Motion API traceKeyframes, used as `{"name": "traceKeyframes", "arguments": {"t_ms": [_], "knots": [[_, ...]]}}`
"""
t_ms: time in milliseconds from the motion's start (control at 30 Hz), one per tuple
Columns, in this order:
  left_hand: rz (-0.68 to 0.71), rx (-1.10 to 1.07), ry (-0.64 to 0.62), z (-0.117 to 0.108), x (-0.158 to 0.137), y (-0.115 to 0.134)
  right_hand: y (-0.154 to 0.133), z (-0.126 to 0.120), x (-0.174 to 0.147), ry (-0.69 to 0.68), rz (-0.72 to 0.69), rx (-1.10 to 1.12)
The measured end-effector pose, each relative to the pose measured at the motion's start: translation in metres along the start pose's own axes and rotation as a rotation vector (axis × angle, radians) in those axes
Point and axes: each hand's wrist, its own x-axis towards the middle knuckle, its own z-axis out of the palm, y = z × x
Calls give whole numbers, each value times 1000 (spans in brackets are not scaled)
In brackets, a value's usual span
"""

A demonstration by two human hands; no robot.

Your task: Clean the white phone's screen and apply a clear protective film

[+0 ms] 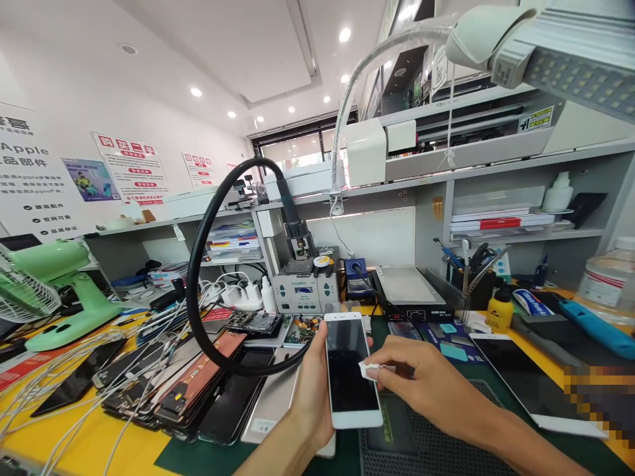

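Head view: where is the white phone (346, 377), and what bears it?

— Raised over the green mat (198, 457), screen facing the camera, top end pointing away. Left hand (312, 400) closed around it: thumb along the left edge, fingers passing behind, tips showing at the right edge.

And the right hand (424, 370)?

— Thumb and fingers pinched together on a small white scrap (368, 371), which overlaps the right side of the screen. Whether it presses there, cannot tell.

Handling estimate?

— Phone: light enough for one hand, stiff body, no useful flex expected. Front probably slick; rounded corners give little bite. Screen judged fragile: a drop or hard point load could crack it. Scrap: looks soft, thin, easily crumpled; material unconfirmed.

Best hold?

— Phone by both long edges, palm backing it, fingertips clear of the dark screen. Scrap by its outer end, leaving the tip nearest the screen free.
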Motion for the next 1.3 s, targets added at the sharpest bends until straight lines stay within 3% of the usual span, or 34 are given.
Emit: {"name": "traceKeyframes", "arguments": {"t_ms": [267, 667, 900, 1167, 1300], "knots": [[46, 21, -96, 9, 17, 14, 0, -1, -4, 13, 11, 5], [-1, -104, -213, -7, 16, 18, 14, 25, -11, -31, -49, -132], [-31, -110, -109, -1, 9, 17, 22, 49, -13, 71, -276, -225], [-36, -112, -69, -6, 12, 9, 15, 63, -10, 43, -333, -206], [-34, -96, -50, -7, 14, 9, 15, 67, -8, 34, -289, -197]]}}
